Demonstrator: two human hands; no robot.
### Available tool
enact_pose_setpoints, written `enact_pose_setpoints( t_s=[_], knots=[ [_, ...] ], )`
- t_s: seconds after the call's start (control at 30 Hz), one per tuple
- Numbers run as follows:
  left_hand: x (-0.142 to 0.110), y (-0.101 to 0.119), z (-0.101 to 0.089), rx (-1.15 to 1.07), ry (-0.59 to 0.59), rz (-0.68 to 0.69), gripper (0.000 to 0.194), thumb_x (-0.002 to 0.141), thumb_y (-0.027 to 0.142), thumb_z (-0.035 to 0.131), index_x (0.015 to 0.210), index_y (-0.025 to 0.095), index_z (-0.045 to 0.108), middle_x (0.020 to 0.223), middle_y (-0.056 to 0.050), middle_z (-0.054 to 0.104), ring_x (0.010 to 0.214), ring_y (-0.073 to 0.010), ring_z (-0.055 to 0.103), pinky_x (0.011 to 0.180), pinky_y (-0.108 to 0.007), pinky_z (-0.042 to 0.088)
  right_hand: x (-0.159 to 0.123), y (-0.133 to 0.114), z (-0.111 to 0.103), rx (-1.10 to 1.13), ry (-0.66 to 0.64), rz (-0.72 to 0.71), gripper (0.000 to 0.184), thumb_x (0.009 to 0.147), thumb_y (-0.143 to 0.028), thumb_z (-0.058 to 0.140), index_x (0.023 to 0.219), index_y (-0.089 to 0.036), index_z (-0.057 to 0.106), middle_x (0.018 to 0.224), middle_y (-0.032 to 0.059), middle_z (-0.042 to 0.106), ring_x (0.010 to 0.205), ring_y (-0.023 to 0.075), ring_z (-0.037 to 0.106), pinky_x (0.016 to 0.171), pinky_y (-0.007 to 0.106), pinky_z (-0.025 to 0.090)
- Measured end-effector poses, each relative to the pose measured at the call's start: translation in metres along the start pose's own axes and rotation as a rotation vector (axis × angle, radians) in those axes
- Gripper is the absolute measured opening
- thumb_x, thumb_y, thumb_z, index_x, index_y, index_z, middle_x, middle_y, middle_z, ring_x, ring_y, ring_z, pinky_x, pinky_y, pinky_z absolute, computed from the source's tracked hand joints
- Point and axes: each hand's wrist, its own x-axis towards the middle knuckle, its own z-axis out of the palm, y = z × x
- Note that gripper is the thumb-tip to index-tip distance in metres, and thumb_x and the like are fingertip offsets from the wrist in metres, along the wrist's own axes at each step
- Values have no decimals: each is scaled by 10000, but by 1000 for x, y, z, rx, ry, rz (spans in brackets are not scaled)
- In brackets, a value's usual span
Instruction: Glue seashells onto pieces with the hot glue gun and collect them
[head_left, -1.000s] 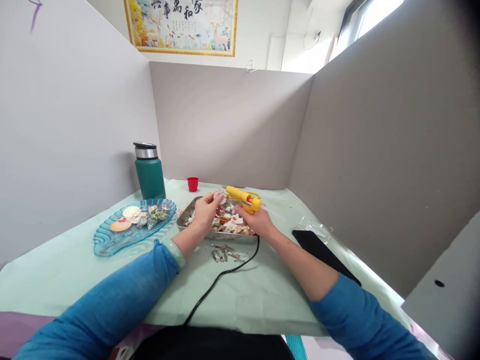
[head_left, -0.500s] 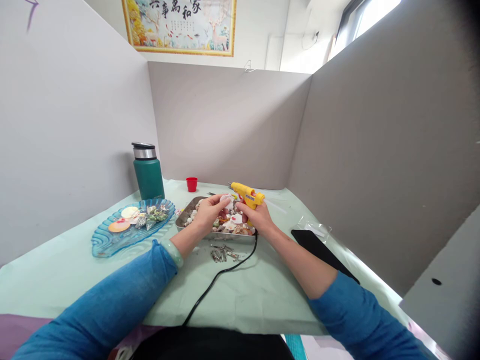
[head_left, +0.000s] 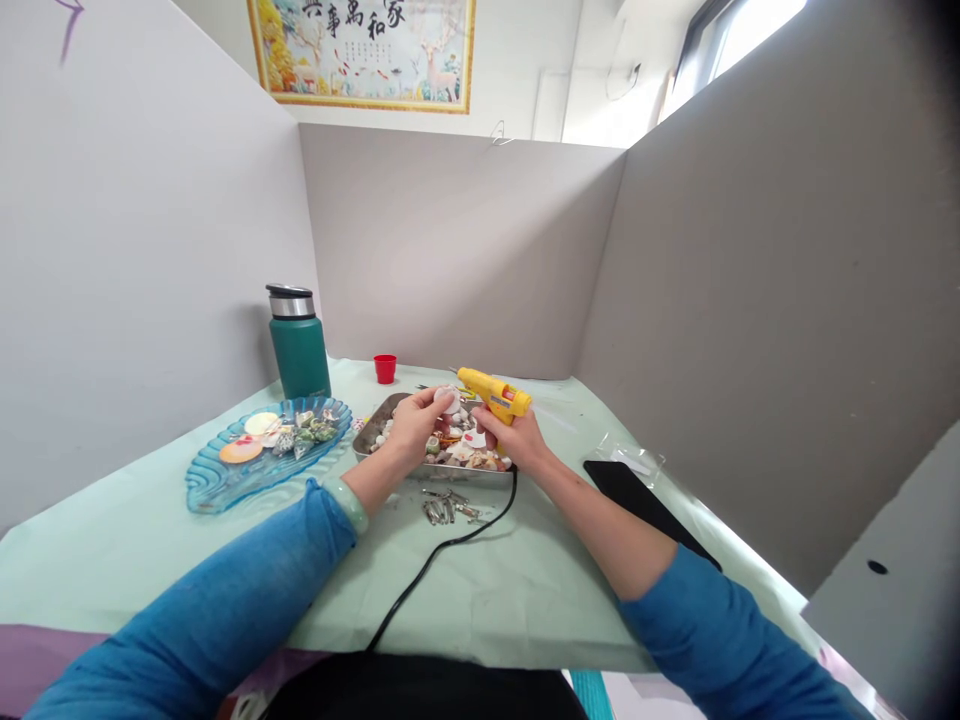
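My left hand (head_left: 417, 424) pinches a whitish, roundish piece (head_left: 448, 400) that looks like a shell, held above a metal tray (head_left: 431, 474). Around the handle of a yellow hot glue gun (head_left: 495, 392) the fingers of my right hand (head_left: 517, 436) are wrapped. Its nozzle points left and away, just beyond the white piece; contact between them cannot be made out. Seashells (head_left: 472, 440) of several kinds fill the tray under both hands. A black cord (head_left: 442, 545) runs from the gun's handle down to the front edge.
Small metal clips (head_left: 448, 506) lie in front of the tray. At left are a blue shell-shaped dish (head_left: 217, 490) with shells and a green bottle (head_left: 298, 355). Behind stands a red cup (head_left: 385, 369). A black flat object (head_left: 645, 510) lies right; grey panels (head_left: 457, 250) enclose the table.
The glue gun has shifted slightly left, its nozzle tilting a little. The white piece has turned in my left hand and shows more of its round face.
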Motion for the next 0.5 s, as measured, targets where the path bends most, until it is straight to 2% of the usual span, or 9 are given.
enact_pose_setpoints(
  t_s=[0.17,0.5],
  knots=[
    [2,-1,-2,-4,66,16,340,601,369,746,824,127,661,678,7,588,492,-67,467,454,-200,387,-2,-5,2,66,-66,42,281,726,-460,630,689,-189,567,567,-12,570,421,108,495,431,245,412],
    [6,-6,-4,5,102,71,336,611,387,726,820,135,652,670,15,556,511,-73,484,435,-193,382,-3,-8,3,-126,-62,23,313,762,-432,580,578,-187,516,434,-31,495,417,107,476,470,236,399]
  ],
)
